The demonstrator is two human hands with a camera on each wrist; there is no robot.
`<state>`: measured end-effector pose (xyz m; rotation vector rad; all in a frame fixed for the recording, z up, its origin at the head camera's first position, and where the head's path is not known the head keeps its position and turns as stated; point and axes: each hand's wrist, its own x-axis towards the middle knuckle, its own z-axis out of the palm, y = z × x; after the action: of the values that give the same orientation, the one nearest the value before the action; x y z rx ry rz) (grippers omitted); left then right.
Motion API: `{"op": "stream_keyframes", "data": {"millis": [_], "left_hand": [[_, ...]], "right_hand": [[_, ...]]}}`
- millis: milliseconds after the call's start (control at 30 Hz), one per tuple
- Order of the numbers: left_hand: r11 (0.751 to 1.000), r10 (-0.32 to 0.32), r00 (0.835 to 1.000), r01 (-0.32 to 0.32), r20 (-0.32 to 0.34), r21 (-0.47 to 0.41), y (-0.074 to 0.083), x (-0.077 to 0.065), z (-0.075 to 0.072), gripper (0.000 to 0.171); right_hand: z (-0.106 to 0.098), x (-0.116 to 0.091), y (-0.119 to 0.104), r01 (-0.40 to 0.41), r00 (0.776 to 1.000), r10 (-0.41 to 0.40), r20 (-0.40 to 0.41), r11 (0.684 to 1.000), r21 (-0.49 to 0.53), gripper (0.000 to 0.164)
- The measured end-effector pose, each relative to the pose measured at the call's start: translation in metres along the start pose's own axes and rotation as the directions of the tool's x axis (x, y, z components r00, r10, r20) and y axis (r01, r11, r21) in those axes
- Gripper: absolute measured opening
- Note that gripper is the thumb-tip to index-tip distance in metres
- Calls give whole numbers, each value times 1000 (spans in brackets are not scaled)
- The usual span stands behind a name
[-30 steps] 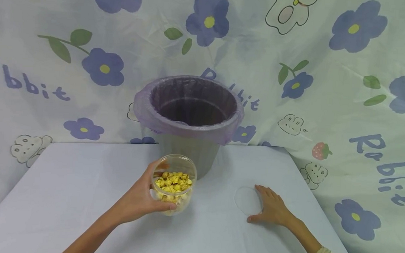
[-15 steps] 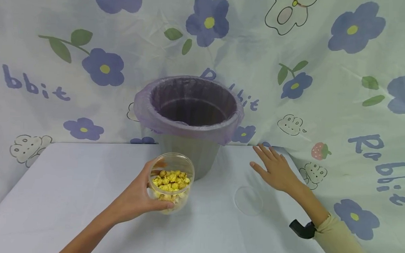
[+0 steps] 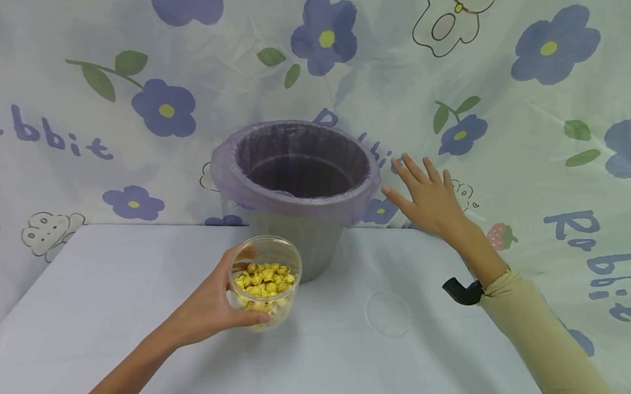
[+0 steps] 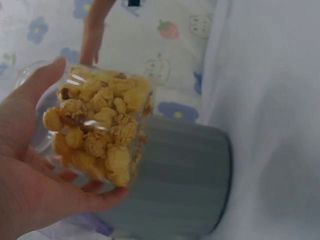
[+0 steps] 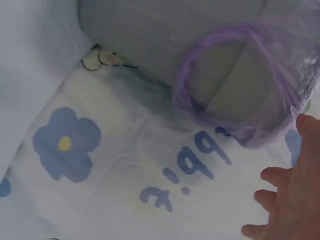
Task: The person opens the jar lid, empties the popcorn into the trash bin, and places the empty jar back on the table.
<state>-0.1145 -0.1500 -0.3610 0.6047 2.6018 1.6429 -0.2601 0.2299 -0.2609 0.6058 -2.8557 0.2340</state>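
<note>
My left hand (image 3: 215,303) grips a clear plastic jar (image 3: 282,319) of yellow popcorn (image 3: 264,280), held above the table in front of the bin with its mouth uncovered. In the left wrist view, thumb and fingers wrap round the jar's side, and popcorn (image 4: 100,125) shows through the wall. My right hand (image 3: 431,198) is raised beside the bin's right rim, fingers spread, holding nothing. The grey bin (image 3: 321,243) has a purple bag (image 3: 294,205) folded over its rim. A clear round lid (image 3: 388,314) lies flat on the table, below my right hand.
The white-covered table (image 3: 133,330) reaches back to a hanging cloth (image 3: 238,32) printed with blue flowers and rabbits. Its right side also borders this cloth. A black strap-like piece (image 3: 462,291) sticks out at the right sleeve's cuff (image 3: 500,282).
My right hand has left the lid on the table and risen up and back to the bin's right side, fingers spreading. The left hand, with the jar, has shifted slightly left.
</note>
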Motion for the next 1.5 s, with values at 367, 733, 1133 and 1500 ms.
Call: {"op": "stream_keyframes", "data": {"millis": [367,733,1133,1500], "left_hand": [[1000,7,1000,-7,-15,24,8,-3,-6,109],[990,46,995,-34,-88,137,44,-2,-41,116],[953,118,958,-34,-263,301,96,27,-96,123],[780,233,919,19,-318,626,124,75,-109,118]], "right_hand": [[-12,53,-26,45,992,-48,120,999,26,77],[-9,61,-38,50,972,-47,232,999,-10,81],[-11,62,-42,47,966,-42,255,999,-16,79],[-10,61,-38,41,968,-39,248,999,-3,81]]}}
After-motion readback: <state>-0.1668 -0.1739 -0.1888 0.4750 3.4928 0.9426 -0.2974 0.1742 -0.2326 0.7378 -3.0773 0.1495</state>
